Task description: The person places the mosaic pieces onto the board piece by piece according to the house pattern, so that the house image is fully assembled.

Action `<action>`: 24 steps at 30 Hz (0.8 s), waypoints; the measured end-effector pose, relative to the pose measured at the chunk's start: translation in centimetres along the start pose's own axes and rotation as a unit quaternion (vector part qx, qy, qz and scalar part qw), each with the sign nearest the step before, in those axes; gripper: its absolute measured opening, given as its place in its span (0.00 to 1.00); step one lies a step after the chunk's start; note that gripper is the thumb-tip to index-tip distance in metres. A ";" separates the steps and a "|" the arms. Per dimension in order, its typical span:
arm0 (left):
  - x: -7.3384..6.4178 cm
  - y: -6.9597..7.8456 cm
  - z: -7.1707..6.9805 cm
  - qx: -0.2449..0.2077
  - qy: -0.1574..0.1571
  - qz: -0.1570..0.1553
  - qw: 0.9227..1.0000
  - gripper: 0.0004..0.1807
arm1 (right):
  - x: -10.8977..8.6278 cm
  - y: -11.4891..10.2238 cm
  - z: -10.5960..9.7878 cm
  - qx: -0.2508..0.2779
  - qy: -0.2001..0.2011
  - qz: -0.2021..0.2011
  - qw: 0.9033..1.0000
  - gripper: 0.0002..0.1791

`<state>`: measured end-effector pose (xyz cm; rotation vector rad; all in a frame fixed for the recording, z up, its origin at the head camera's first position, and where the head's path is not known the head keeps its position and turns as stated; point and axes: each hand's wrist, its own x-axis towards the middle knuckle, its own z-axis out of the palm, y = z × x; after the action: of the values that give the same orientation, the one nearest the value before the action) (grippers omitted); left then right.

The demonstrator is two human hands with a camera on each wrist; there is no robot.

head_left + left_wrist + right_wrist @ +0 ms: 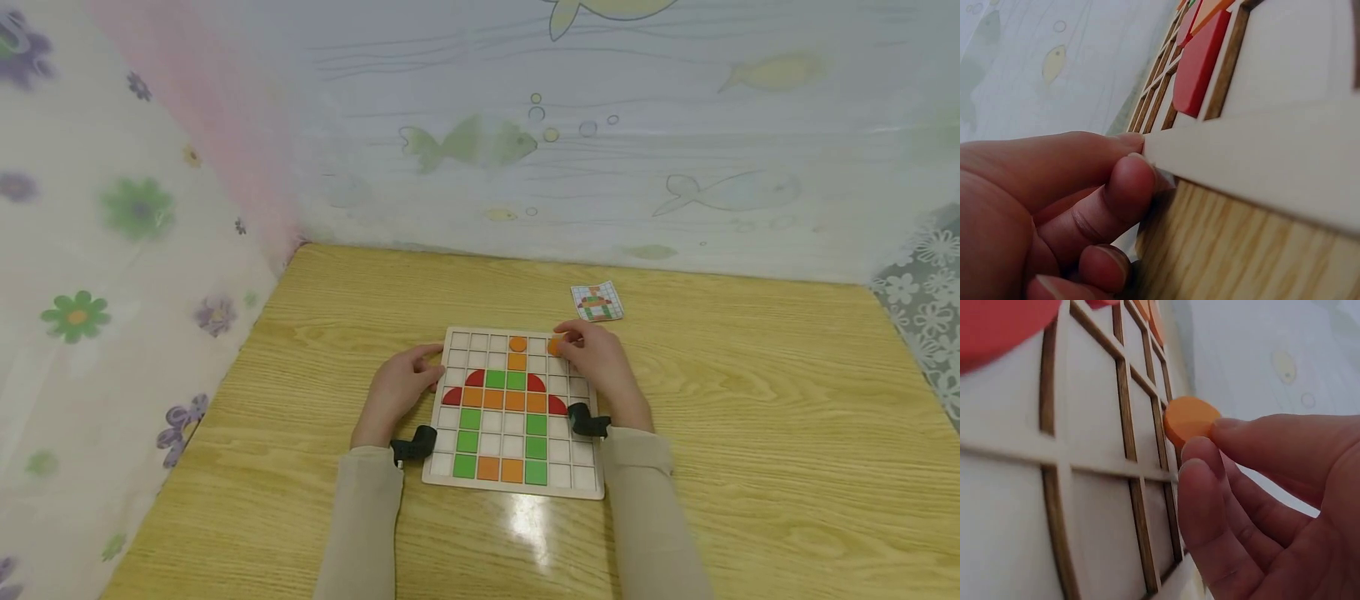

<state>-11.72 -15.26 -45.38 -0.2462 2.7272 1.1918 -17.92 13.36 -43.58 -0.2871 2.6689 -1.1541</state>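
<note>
A square wooden grid board (491, 423) lies on the table between the two hands. Green and orange squares and red quarter-round pieces form a figure in its cells, topped by an orange square and an orange disc (517, 343). At the board's left edge, my left hand (399, 385) grips the rim with its fingertips, other fingers curled below in the left wrist view. My right hand (600, 358) pinches a second orange disc (1190, 419) between thumb and fingers, over the far row near the right side. The disc stands tilted against the grid in the right wrist view.
Behind the board, to the right, lies a small pattern card (597, 302) printed with a similar coloured figure. The wood-grain table (765, 433) extends to both sides. A fish-patterned backdrop (480, 200) stands along its far edge, and a flowered one (142, 275) along the left.
</note>
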 end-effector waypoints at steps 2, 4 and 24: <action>0.0 0.0 0.0 0.001 -0.001 0.000 1.000 0.21 | 0.0 -0.2 0.2 0.006 0.005 0.000 1.000 0.12; 0.0 0.0 0.0 0.002 -0.002 -0.001 1.000 0.21 | 0.1 -0.3 0.5 0.010 0.011 0.003 1.000 0.11; 0.0 0.1 0.0 0.007 -0.001 0.002 1.000 0.22 | 1.1 -0.9 2.8 -0.011 0.050 0.015 0.999 0.09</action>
<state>-11.69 -15.19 -45.33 -0.2372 2.7346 1.1744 -18.07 10.52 -44.90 -0.1986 2.7635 -1.1590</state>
